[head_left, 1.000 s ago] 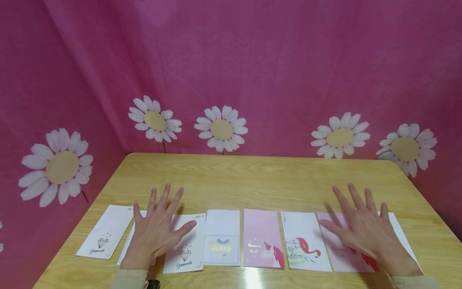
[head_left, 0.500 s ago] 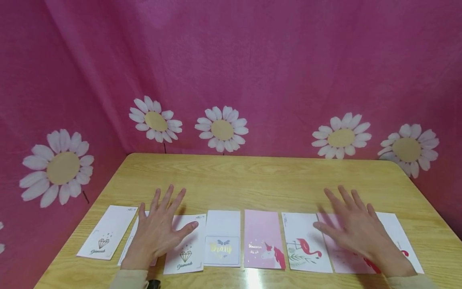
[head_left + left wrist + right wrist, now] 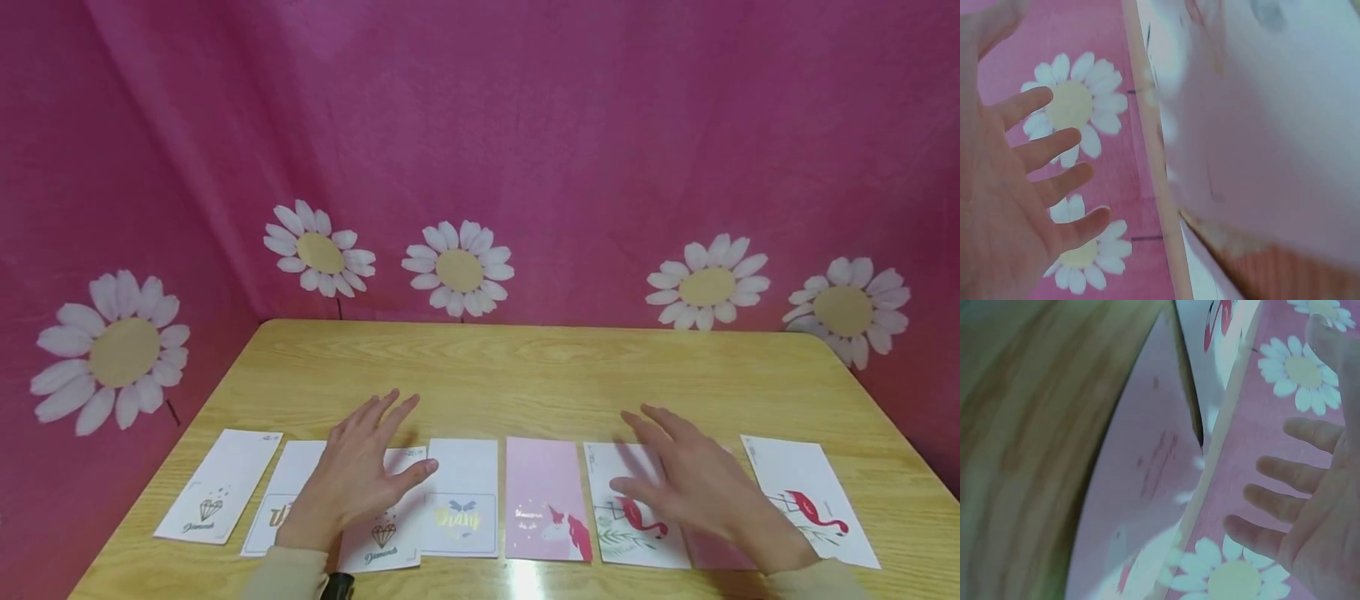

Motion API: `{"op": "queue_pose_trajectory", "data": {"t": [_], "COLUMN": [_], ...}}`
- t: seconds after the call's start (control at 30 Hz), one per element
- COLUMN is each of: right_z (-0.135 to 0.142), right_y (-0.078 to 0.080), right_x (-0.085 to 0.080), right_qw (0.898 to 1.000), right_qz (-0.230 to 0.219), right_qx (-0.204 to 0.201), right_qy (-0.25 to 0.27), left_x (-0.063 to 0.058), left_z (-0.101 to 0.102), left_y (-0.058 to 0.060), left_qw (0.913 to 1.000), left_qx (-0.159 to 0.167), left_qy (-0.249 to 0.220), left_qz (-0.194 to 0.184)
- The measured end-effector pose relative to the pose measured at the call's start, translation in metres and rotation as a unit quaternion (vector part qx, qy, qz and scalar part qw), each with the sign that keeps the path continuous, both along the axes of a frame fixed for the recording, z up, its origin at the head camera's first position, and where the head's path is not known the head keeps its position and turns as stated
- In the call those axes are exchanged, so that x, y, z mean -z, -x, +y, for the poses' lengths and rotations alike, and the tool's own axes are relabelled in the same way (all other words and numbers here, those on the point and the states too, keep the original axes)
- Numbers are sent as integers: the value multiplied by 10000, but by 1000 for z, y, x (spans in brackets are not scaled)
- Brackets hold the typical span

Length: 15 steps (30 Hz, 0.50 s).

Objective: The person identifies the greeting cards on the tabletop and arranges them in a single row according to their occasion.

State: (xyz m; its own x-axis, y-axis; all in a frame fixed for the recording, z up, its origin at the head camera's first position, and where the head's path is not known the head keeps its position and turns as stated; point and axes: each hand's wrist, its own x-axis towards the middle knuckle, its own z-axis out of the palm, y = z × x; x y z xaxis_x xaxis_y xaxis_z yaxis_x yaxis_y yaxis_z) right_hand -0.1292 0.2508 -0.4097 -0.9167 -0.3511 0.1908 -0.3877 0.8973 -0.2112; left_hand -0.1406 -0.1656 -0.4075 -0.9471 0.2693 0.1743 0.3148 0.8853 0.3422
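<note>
Several cards lie in a row along the near side of the table. My left hand, fingers spread and holding nothing, is over a white card with gold lettering and a white diamond card, partly covering both. My right hand, also holding nothing, overlaps a white flamingo card and mostly hides a pink card. Between the hands are a thank-you card and a pink unicorn card. Both wrist views show the palms with fingers apart.
Another diamond card lies at the far left end, and another flamingo card at the far right. The wooden table reaches back to a pink curtain printed with daisies. A dark wristband shows at the left cuff.
Both hands have moved inward, the left to the right and the right to the left, with their fingers closer together. More of the outer cards shows. The cards have stayed in place.
</note>
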Motion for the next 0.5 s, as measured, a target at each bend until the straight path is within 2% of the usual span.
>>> {"op": "queue_pose_trajectory", "data": {"t": [0.2, 0.37, 0.5], "right_z": [-15, -28, -37], "right_y": [4, 10, 16], "right_x": [5, 7, 8], "right_qw": [9987, 9958, 9944], "right_qz": [10, 289, 154], "right_qx": [-512, -869, -1045], "right_qy": [3, -46, -68], "left_x": [-2, -2, 0], "left_z": [17, 35, 49], "left_y": [2, 8, 13], "left_qw": [9981, 9962, 9939], "left_qx": [260, 525, 737], "left_qy": [-212, -289, -334], "left_qz": [-524, -632, -753]}}
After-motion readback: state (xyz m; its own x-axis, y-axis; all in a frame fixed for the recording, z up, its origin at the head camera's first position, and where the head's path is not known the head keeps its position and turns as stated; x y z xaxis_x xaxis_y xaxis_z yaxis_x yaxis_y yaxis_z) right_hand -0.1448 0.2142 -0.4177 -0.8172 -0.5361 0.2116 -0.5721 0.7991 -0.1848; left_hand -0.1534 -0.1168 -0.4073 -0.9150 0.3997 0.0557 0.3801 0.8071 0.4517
